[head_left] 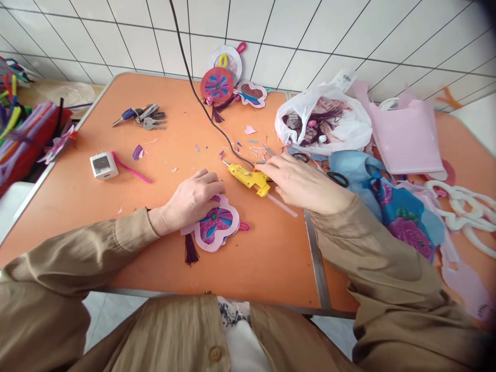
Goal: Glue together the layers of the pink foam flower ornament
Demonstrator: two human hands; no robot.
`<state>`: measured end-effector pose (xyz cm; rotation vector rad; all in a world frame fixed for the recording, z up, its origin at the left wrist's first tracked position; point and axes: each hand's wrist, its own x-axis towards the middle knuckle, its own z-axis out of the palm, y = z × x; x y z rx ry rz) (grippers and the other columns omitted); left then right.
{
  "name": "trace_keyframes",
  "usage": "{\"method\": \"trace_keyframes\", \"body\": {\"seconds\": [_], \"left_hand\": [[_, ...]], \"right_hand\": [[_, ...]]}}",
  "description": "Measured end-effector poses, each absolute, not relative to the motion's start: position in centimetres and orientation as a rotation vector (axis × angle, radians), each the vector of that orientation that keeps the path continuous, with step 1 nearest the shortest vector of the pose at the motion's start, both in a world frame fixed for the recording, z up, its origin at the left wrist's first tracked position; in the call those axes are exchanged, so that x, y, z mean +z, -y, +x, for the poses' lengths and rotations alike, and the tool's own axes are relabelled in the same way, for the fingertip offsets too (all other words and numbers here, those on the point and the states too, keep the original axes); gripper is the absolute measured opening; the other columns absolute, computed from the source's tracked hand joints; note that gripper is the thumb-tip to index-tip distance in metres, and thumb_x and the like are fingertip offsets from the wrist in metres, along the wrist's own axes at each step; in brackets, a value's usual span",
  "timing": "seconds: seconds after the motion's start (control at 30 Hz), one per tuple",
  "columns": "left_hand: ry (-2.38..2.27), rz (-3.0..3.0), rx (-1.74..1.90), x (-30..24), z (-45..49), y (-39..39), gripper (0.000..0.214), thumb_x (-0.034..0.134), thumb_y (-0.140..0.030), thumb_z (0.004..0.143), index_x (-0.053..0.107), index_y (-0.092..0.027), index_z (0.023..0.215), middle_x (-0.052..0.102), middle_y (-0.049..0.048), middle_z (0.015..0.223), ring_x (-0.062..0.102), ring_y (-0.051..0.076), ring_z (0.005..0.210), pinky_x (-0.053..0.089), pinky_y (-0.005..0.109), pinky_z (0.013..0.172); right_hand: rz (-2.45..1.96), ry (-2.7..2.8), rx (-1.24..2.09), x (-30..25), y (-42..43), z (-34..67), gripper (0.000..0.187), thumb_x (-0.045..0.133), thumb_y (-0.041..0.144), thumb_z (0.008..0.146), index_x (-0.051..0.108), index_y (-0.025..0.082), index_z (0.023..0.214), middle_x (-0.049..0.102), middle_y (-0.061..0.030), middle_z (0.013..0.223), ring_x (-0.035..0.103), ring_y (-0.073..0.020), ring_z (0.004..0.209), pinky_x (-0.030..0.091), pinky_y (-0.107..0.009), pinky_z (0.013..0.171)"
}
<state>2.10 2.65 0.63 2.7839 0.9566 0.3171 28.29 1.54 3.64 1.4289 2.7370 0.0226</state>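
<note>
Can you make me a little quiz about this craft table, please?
1. True or false: the right hand is on the yellow glue gun.
2. What does the left hand rest on? A) a cup B) a pink ornament C) a book
3. Fill in: the table top is coloured ____.

Key: 1 true; 2 B; 3 orange.

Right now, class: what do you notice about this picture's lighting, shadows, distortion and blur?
Head view: soft, even light; only faint shadows under the left hand and the right hand on the glue gun; wide-angle lens bows the table edge and wall tiles; top-right corner darkens; right edge blurred.
</note>
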Motion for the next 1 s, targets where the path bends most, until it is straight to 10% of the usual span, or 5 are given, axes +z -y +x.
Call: {"method": "trace_keyframes", "body": {"seconds": [0.27, 0.7, 0.9, 1.0], "left_hand": [[-0.891, 2.822, 0.448, 0.1, 2.0, -2.2, 0.015, 0.055, -0.014, 0.089, 0.064, -0.015, 0.077, 0.061, 0.0055, 0.078, 0.05, 0.019, 0.077, 0.044, 0.028, 0.065], [-0.733, 2.514, 0.638, 1.1, 1.2, -1.8, 0.021, 0.053, -0.004, 0.084, 0.068, -0.016, 0.076, 0.067, 0.0062, 0.081, 0.054, 0.018, 0.08, 0.048, 0.029, 0.071], [-0.799, 2.542, 0.763, 0.9, 0.5, -0.8, 0.024, 0.055, -0.001, 0.076, 0.072, -0.018, 0.072, 0.063, 0.0075, 0.087, 0.052, 0.018, 0.083, 0.048, 0.03, 0.071], [-0.828, 2.625, 0.801, 0.5, 0.2, -0.4, 0.026, 0.056, -0.002, 0.076, 0.074, -0.02, 0.074, 0.064, 0.0076, 0.087, 0.051, 0.019, 0.082, 0.047, 0.032, 0.07]], "right_hand": [[1.415, -2.794, -0.023, 2.5, -3.0, 28.4, 0.058, 0.037, -0.004, 0.079, 0.053, 0.019, 0.131, 0.057, -0.0128, 0.104, 0.056, -0.0274, 0.098, 0.043, -0.038, 0.082], [1.757, -3.054, -0.462, 3.9, -3.3, 28.8, 0.026, 0.047, 0.017, 0.082, 0.051, 0.025, 0.106, 0.057, -0.0103, 0.114, 0.054, -0.0253, 0.111, 0.042, -0.038, 0.093], [1.367, -3.136, -0.773, 4.3, -2.6, 28.1, 0.008, 0.056, 0.027, 0.081, 0.056, 0.021, 0.086, 0.062, -0.0024, 0.08, 0.057, -0.017, 0.071, 0.041, -0.03, 0.067], [1.389, -3.027, -0.788, 4.7, -2.4, 27.8, 0.029, 0.061, 0.049, 0.081, 0.056, 0.022, 0.074, 0.058, -0.0006, 0.069, 0.051, -0.015, 0.061, 0.035, -0.03, 0.06]]}}
